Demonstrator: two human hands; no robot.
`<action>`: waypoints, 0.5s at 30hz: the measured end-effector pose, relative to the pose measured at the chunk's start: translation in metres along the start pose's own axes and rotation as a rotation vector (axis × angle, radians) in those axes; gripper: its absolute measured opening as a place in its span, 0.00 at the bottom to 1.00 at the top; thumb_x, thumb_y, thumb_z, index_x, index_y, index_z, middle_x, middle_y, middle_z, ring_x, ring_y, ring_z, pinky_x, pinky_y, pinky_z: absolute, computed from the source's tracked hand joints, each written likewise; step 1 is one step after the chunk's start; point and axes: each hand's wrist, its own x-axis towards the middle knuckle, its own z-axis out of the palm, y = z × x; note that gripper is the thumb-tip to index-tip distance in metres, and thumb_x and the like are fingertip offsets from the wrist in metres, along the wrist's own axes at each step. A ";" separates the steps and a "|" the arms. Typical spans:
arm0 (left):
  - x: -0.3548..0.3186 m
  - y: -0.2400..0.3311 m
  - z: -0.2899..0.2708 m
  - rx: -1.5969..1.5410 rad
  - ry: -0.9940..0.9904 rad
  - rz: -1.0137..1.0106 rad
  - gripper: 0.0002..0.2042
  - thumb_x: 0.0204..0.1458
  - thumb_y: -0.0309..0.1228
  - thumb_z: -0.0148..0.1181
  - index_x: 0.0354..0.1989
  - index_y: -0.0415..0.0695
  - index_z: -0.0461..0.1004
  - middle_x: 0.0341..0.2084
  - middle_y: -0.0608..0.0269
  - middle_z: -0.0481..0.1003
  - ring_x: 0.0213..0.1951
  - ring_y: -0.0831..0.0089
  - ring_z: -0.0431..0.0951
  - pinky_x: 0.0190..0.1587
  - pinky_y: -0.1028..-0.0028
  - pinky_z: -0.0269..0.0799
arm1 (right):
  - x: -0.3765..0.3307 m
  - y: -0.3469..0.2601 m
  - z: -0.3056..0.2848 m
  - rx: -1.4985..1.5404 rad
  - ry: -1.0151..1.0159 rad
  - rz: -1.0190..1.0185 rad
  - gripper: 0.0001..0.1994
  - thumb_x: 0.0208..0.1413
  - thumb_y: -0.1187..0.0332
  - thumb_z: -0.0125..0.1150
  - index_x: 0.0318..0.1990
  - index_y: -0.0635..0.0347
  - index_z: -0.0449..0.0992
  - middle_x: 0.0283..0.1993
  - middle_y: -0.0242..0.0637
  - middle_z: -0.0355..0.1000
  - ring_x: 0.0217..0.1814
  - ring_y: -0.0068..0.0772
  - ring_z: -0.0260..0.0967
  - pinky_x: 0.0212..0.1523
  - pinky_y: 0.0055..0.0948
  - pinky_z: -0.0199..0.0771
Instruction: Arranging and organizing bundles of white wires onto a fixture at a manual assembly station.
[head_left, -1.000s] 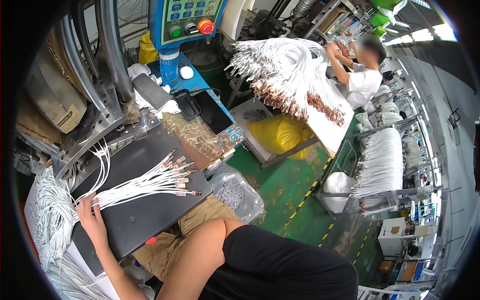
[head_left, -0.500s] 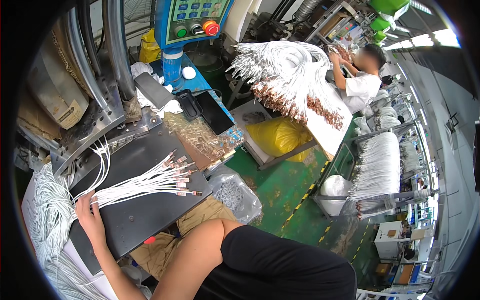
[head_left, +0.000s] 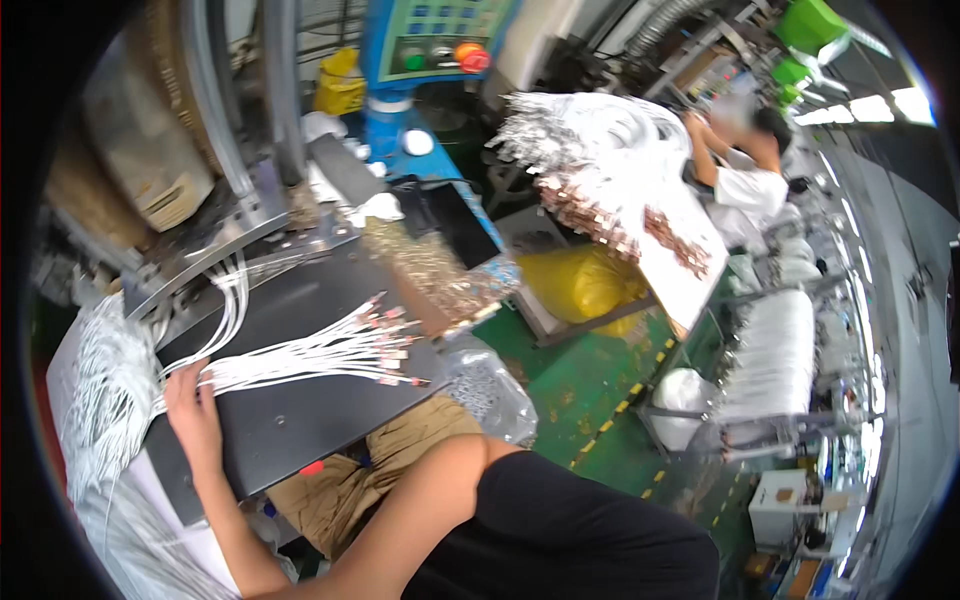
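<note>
My left hand (head_left: 190, 405) is at the near left of a dark metal plate (head_left: 300, 415), its fingers closed round a bundle of white cables (head_left: 270, 365). The cables fan out across the plate to the right and end in small copper-coloured tips. Behind the hand, several white cables curve up towards the metal machine frame (head_left: 205, 250). A thick heap of white cable (head_left: 105, 400) hangs just left of the hand. My right arm (head_left: 420, 510) bends at the elbow and crosses towards the lower edge; its hand is out of the picture.
A blue control box (head_left: 440, 45) with a red button stands behind the plate. On its blue base lie a black phone-like device (head_left: 460, 230) and scraps. A clear bag (head_left: 490, 390) sits right of the plate. Beyond, a person (head_left: 745, 190) works at a table heaped with cables (head_left: 620, 150).
The whole view has shifted a little, so the scene lies further right and lower, with some blur. My left hand stays on the cables at the same place on the plate.
</note>
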 end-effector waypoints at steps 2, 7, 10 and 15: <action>-0.007 -0.002 -0.004 0.026 0.020 0.028 0.14 0.53 0.22 0.58 0.49 0.44 0.78 0.45 0.52 0.75 0.50 0.51 0.73 0.56 0.59 0.67 | -0.010 -0.001 -0.024 -0.298 0.111 -0.002 0.13 0.61 0.73 0.62 0.52 0.65 0.74 0.40 0.36 0.76 0.36 0.25 0.78 0.35 0.23 0.77; 0.008 0.013 0.016 -0.061 0.095 0.081 0.10 0.49 0.24 0.60 0.41 0.45 0.80 0.36 0.55 0.77 0.44 0.53 0.76 0.50 0.58 0.71 | -0.060 -0.085 -0.076 -0.138 -0.224 0.350 0.13 0.62 0.58 0.58 0.41 0.60 0.75 0.32 0.35 0.75 0.29 0.29 0.72 0.33 0.31 0.71; 0.001 0.011 0.015 -0.107 0.155 0.076 0.12 0.47 0.26 0.65 0.41 0.48 0.80 0.35 0.59 0.75 0.44 0.56 0.75 0.50 0.61 0.69 | -0.072 -0.108 -0.024 -0.501 0.167 -0.229 0.09 0.57 0.71 0.67 0.30 0.60 0.72 0.28 0.47 0.72 0.28 0.38 0.75 0.26 0.28 0.74; -0.003 0.011 0.010 -0.048 0.159 0.079 0.10 0.48 0.27 0.65 0.40 0.48 0.80 0.34 0.62 0.75 0.43 0.61 0.75 0.49 0.63 0.67 | -0.045 -0.092 0.004 -0.647 -0.094 -0.588 0.09 0.61 0.68 0.60 0.48 0.55 0.73 0.44 0.29 0.74 0.41 0.20 0.72 0.40 0.22 0.72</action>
